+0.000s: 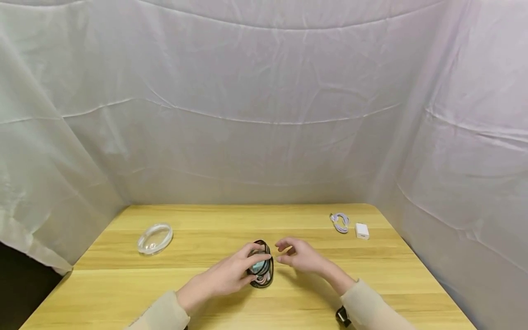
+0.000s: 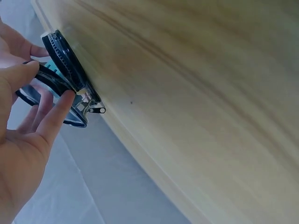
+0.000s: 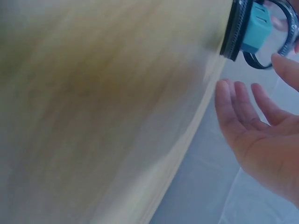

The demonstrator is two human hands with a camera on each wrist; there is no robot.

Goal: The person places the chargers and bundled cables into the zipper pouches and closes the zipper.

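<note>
coiled lilac cable [image 1: 336, 224] lies nr the far r. corner of a wood-grain tbl [image 1: 206, 229], w/ a white charger block [image 1: 362, 230] just beside it, apart. at l., a clear ring-shaped item [image 1: 151, 250] rests on the wood. creased pale-grey sheets [image 1: 264, 114] hang behind & on both sides; a dark patch [image 1: 20, 284] shows low at far l.

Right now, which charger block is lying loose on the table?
The white charger block, beside the coiled lavender cable; the turquoise block sits in the black-rimmed case.
</note>
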